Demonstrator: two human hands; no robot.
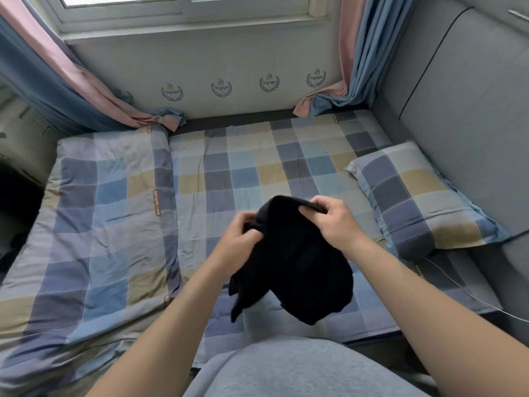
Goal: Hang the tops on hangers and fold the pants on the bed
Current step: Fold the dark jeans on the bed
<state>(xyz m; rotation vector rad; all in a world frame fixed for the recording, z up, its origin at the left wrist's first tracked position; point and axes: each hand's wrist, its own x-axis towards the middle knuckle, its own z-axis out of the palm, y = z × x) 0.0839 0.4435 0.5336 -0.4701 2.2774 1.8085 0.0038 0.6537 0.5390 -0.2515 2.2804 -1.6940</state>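
Both hands, left hand (239, 234) and right hand (333, 222), pinch the top edge of a black garment (297, 262) above the checked bed (257, 167); folded quilt (94, 213) left, pillow (415, 196) right.

We record one open lane: the middle strip of the bed (252, 156), between the folded quilt (94, 219) on the left and the pillow (420, 196) on the right. Obstacles: black garment (294, 259) hanging over the near middle; curtains (154, 118) pooled at both far corners; padded headboard (458, 110) along the right; thin cable (463, 287) near the pillow.
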